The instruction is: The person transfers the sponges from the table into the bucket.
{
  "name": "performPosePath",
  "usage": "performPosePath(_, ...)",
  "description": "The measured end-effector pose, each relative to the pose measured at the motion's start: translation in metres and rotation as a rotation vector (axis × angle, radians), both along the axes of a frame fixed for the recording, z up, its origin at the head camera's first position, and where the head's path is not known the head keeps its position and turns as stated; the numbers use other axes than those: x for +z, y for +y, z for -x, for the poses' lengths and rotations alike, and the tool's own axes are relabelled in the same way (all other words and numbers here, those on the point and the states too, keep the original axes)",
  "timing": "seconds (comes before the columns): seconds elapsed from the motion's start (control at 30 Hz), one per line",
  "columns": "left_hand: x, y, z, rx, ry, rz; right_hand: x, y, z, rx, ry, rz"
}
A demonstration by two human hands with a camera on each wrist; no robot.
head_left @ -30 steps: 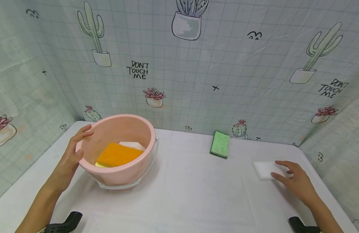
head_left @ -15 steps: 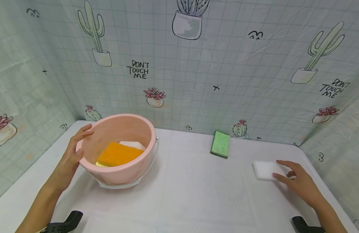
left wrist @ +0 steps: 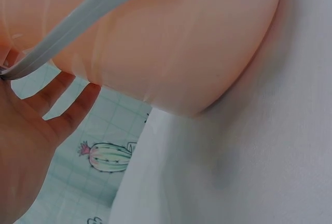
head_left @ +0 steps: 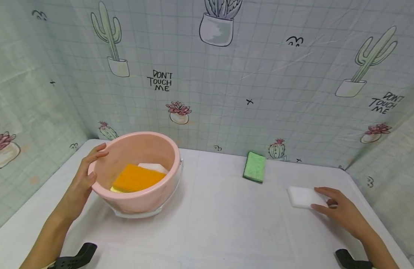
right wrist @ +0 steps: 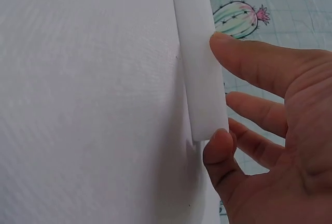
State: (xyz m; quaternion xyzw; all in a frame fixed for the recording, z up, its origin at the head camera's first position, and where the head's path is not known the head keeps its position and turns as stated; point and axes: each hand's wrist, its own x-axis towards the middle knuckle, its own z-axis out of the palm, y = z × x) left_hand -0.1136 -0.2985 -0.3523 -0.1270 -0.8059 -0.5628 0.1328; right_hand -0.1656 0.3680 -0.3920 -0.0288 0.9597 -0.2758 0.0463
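A pink bucket (head_left: 168, 186) stands at the left of the head view, its grey handle (head_left: 136, 215) hanging down in front. My left hand (head_left: 80, 179) holds the bucket's left rim, fingertips lapping over it. Inside lie an orange sponge (head_left: 137, 178), a white block (head_left: 152, 167) and a sliver of something yellow (head_left: 116, 190). On the right, my right hand (head_left: 342, 209) pinches a white melamine sponge (head_left: 301, 197) at its right end, low over the table. In the right wrist view the white sponge (right wrist: 199, 79) shows edge-on, with the thumb and fingers along its side.
A green scouring sponge (head_left: 254, 167) lies at the back of the white-covered table (head_left: 220, 224), close to the cactus-print curtain (head_left: 213, 82). The curtain also hangs along both sides. Each wrist wears a black camera mount (head_left: 77, 257).
My right hand and the white sponge have shifted slightly to the left. The left hand, the bucket and the green sponge stay where they were.
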Motion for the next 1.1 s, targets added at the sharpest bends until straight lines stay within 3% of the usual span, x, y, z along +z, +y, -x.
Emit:
performPosePath(0.4,0.000,0.001,-0.001,0.013,0.011,0.000,-0.001,0.008,-0.003,0.042,0.017,0.038)
performPosePath(0.9,0.002,0.001,-0.001,-0.007,0.003,-0.016,-0.001,0.007,-0.004,0.020,0.003,0.053)
performPosePath(1.1,0.001,0.003,-0.001,-0.001,0.003,-0.022,0.010,-0.002,-0.006,0.048,0.101,0.067)
